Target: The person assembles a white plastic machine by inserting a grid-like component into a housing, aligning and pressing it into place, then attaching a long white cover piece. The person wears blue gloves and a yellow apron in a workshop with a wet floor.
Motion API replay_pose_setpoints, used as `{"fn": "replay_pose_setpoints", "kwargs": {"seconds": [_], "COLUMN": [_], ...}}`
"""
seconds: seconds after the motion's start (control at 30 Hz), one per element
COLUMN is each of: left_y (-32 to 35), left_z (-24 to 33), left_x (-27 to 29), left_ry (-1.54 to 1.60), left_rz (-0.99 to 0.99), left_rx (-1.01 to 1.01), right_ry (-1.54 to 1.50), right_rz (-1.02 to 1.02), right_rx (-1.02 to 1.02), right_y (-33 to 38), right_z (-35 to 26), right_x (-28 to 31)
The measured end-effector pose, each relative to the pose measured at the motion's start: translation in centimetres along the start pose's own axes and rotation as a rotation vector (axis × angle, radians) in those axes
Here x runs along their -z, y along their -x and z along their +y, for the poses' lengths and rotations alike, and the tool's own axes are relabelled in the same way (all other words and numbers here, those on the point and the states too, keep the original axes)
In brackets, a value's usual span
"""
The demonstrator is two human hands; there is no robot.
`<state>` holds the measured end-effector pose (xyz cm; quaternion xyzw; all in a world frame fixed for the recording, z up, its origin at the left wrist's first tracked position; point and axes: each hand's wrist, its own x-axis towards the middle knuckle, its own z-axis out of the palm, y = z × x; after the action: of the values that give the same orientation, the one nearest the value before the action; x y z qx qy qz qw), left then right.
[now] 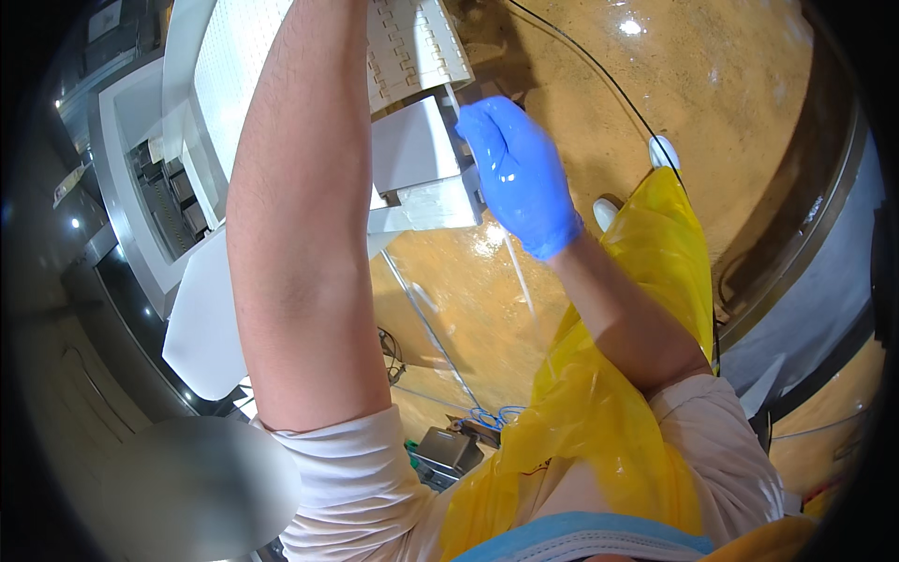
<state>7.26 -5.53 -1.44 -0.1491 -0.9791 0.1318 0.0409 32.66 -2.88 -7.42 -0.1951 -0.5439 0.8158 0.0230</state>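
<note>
My bare left forearm (pixel 304 187) reaches up past the top edge of the picture, so my left hand is out of sight. It passes over a white machine with a conveyor belt of pale hinged plastic links (pixel 412 51). My right hand (pixel 518 176) wears a blue glove and is closed, its fingers curled beside the belt's end. A thin pale rod (pixel 521 273) lines up through this fist, showing above and below it; the grip itself is hidden. Left of the glove, close to the fingers, is a white plate (pixel 412 148) on the machine's end frame (pixel 426 213).
A yellow apron (pixel 609 393) covers my front, with white boots (pixel 663 153) beyond. The ochre floor (pixel 730 94) looks wet. A black cable (pixel 599 70) hangs at the right. Blue tubing (pixel 496 417) and a metal box (pixel 449 454) lie below; a steel-framed machine (pixel 122 187) stands left.
</note>
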Motion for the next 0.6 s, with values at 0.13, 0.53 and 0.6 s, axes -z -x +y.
{"fn": "replay_pose_setpoints", "kwargs": {"seconds": [0.13, 0.53, 0.6], "left_y": [0.3, 0.7, 0.8], "left_z": [-0.1, -0.5, -0.4], "left_x": [-0.2, 0.1, 0.0], "left_ry": [-0.003, -0.001, -0.002], "left_rz": [0.002, -0.010, -0.009], "left_rx": [-0.004, -0.018, -0.018], "right_ry": [0.255, -0.291, -0.180], "right_rz": [0.032, -0.056, -0.063], "right_rx": [0.110, -0.004, -0.024], "right_y": [-0.9, -2.6, -2.9], "right_z": [0.4, 1.8, 1.4], "right_x": [-0.7, -1.6, -1.2]}}
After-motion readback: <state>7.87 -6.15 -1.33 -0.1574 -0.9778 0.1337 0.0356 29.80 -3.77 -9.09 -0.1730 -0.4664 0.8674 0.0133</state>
